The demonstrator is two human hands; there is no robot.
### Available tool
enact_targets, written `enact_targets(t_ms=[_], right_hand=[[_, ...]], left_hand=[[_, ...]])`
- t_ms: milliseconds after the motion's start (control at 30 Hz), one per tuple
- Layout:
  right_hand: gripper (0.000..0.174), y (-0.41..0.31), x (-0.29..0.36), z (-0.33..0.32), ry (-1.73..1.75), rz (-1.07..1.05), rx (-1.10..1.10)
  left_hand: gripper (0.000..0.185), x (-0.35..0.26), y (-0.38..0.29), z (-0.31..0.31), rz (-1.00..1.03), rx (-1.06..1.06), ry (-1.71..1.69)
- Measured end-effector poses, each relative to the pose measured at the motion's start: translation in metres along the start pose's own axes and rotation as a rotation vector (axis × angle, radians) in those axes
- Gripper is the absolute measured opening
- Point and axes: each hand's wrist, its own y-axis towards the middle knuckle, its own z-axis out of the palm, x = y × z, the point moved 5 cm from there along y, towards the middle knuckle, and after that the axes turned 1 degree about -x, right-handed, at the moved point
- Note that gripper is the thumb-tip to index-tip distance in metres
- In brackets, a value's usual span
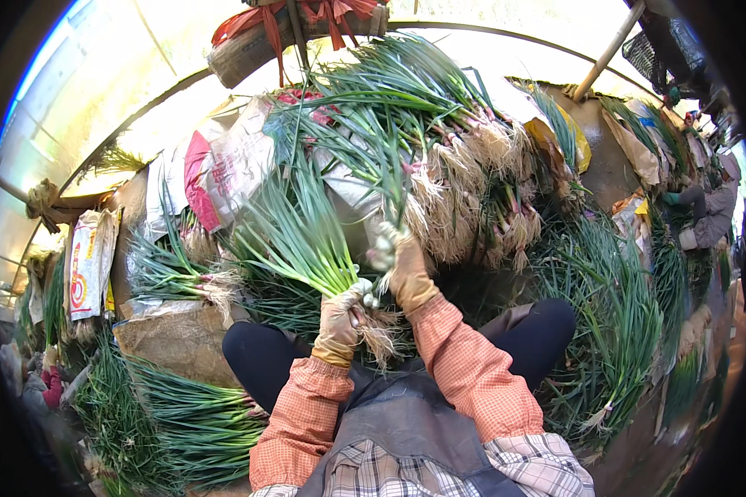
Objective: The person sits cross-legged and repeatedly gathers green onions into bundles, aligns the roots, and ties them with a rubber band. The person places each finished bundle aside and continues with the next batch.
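My left hand [337, 323], in a tan work glove, grips a bunch of green onions [314, 242] just above the roots. Their leaves fan up and away from me, and the pale roots hang toward my lap. Close by on the right is my gloved right hand [410, 267], its fingertips blurred. It appears closed around a few green onion stalks [399, 199] whose leaves point upward; their lower ends are hard to make out. Beyond both hands, a large heap of green onions [410, 93] lies over sacks, with shaggy roots [454, 199] hanging toward me.
A small onion bunch [186, 279] lies at left above a brown sack [174, 341]. Another pile [199, 422] is by my left leg. Loose leaves [603, 298] cover the right side. A bamboo pole [609, 50] slants overhead. Other people [715, 199] sit at far right and far left.
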Motion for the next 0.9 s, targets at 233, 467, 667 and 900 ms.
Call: enact_targets(t_ms=[233, 467, 667, 900], right_hand=[[0.053, -0.018, 0.053, -0.026, -1.833, 0.438, 0.648], [0.028, 0.061, 0.141, 0.024, -1.686, -0.741, 0.069], [0.036, 0.063, 0.118, 0.003, -1.666, -0.418, 0.067], [0.049, -0.015, 0.084, 0.000, -1.215, 0.031, 0.407]], left_hand=[[0.023, -0.094, 0.013, 0.033, 0.168, 0.222, -0.027], [0.018, -0.048, 0.053, 0.068, -0.085, 0.540, -0.272], [0.025, -0.033, 0.073, 0.054, -0.073, 0.196, -0.022], [0.009, -0.013, 0.074, 0.043, -0.126, 0.014, 0.294]])
